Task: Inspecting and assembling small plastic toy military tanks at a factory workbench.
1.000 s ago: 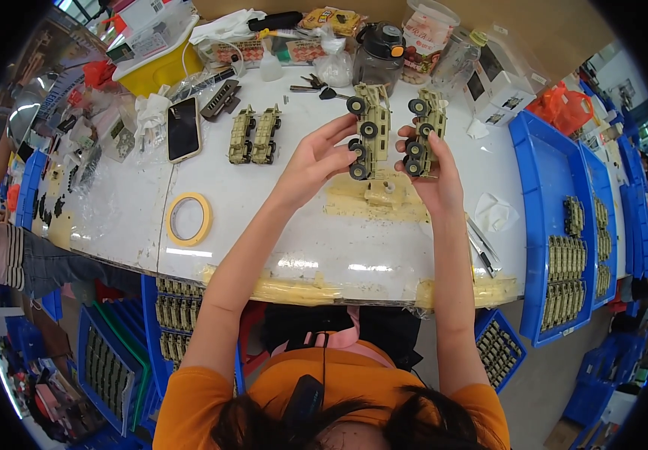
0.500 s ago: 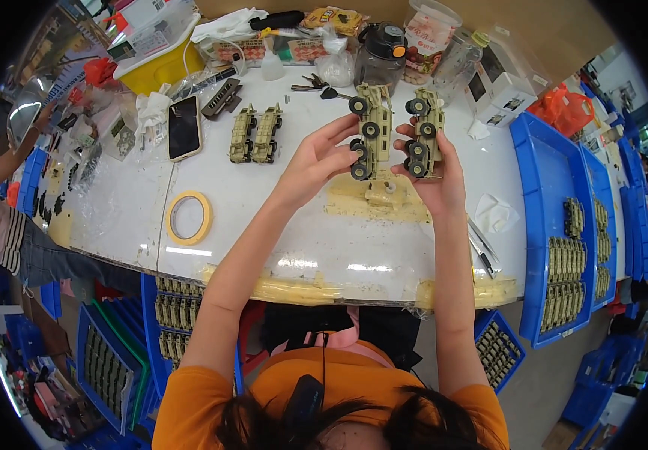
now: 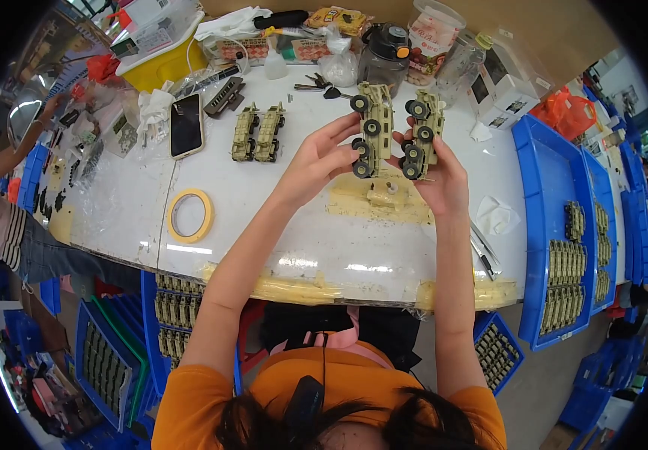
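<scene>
Above the white table (image 3: 279,225), the left hand (image 3: 316,161) grips one toy truck (image 3: 369,129); the right hand (image 3: 440,176) grips another toy truck (image 3: 421,135) just beside it.

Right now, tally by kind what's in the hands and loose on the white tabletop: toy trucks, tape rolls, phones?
Toy trucks in hand: 2, one in the left hand at, one in the right hand at
Toy trucks on the table: 2
Tape roll: 1
Phone: 1
Total: 6
</scene>
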The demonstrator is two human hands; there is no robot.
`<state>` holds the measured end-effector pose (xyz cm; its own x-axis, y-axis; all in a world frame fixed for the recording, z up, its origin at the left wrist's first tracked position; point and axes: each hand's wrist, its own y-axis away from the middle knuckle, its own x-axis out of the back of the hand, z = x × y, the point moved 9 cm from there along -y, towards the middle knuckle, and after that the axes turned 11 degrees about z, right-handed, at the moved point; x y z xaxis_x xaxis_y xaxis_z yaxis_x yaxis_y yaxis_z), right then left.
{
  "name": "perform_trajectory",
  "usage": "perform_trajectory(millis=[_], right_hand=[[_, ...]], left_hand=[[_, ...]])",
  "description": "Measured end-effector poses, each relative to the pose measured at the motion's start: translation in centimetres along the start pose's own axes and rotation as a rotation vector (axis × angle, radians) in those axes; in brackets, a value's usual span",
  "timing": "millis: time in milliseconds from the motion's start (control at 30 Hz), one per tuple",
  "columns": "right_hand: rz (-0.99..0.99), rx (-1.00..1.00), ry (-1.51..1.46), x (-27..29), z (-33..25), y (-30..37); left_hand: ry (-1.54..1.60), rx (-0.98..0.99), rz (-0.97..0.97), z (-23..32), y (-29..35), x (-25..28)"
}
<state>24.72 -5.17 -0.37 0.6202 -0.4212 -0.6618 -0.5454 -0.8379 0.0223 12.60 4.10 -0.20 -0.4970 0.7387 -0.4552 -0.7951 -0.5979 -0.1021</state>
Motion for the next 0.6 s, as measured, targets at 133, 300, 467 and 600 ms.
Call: perform_trajectory(millis=[133, 300, 467, 600], right_hand=[[-0.005, 0.008, 0.015, -0.05, -0.05, 0.03], [0.016, 0.008, 0.008, -0.23, -0.19, 0.12], [0.036, 0.002, 0.048, -0.23, -0.29, 0.2], [0.005, -0.037, 0.1, -0.44, -0.04, 0.32]], left_hand=[[0.017, 0.002, -0.022, -0.14, -0.11, 0.1], [0.037, 0.007, -0.036, -0.32, -0.23, 0.2], [0.057, 0.013, -0.025, -0.48, -0.32, 0.33], [0.075, -0.009, 0.005, -0.38, -0.42, 0.49]])
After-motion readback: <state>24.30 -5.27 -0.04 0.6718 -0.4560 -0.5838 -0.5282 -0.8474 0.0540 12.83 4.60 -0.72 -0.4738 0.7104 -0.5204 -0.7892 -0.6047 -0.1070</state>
